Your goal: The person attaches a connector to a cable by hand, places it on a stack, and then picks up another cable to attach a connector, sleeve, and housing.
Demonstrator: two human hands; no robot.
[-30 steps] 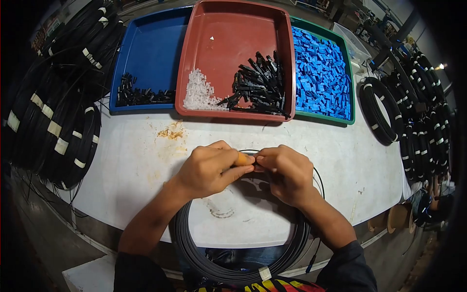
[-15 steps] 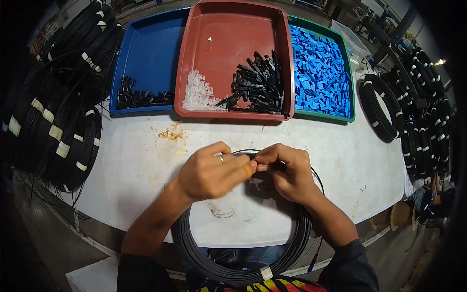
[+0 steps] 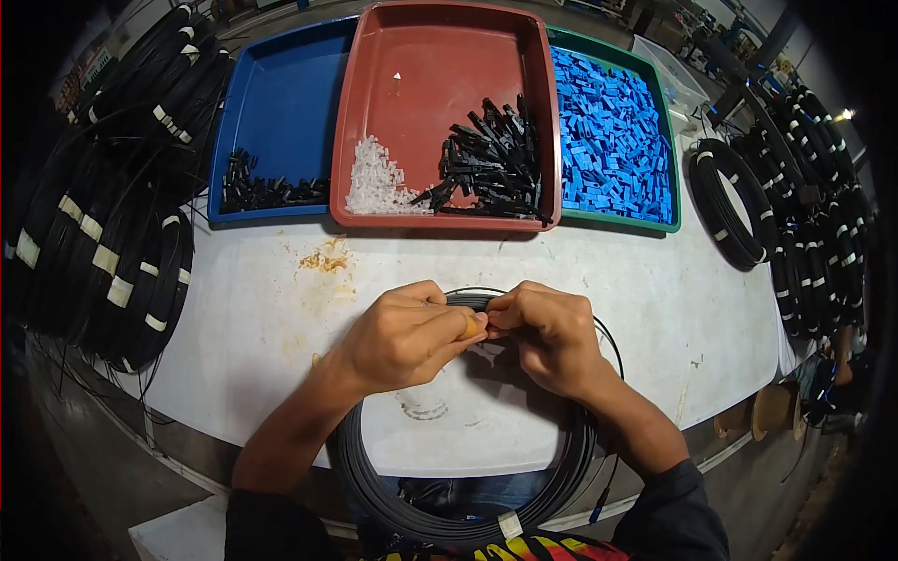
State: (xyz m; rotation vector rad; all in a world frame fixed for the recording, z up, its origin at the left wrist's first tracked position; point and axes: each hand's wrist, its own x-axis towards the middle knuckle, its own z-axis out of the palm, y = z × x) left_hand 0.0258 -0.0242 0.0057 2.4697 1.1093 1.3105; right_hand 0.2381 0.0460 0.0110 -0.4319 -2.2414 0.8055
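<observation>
Looking down on both hands meeting over the near middle of the white tabletop. The left hand and right hand are knuckle to knuckle, fingers clenched, both grasping one small dark piece between their tips. An orange cover sits on one left fingertip. The piece is mostly hidden; what shows looks black and slim, its long axis running left to right, one end toward each hand. I cannot tell which end is which.

Under the hands lies a cable coil: black, flat-lying, round, with a white tape band on its near side, overhanging the near edge.

Far side: blue tray, red tray, green tray. Bundled coils are stacked on the left.
</observation>
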